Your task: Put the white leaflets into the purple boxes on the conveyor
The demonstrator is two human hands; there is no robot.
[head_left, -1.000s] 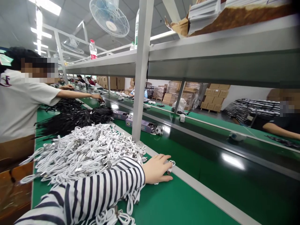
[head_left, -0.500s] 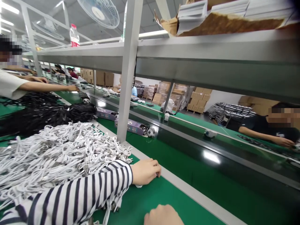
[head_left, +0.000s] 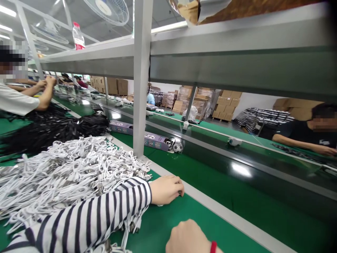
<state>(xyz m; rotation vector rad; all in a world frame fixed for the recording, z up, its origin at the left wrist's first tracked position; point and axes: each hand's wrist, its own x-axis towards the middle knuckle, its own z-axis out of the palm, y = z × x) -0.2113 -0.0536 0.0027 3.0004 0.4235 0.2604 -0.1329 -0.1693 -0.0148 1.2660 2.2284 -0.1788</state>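
Observation:
My left hand, in a black-and-white striped sleeve, rests on the green table surface by its pale metal edge. Its fingers curl downward, and anything beneath them is hidden. A large pile of white bundled cables lies beside the striped forearm, with some cables under it. At the bottom of the view is my right hand, with a red band at the wrist. Its back faces the camera and its fingers are hidden below. The hands are apart.
Purple boxes and a small soccer-patterned ball sit on the dark green belt, behind a metal post. Black straps lie at left. A white device is farther right. Co-workers sit at left and right.
The view has shifted slightly. My right hand shows more, with its red band now visible. The purple box and ball have moved right. The left co-worker's hands have drawn back and up together.

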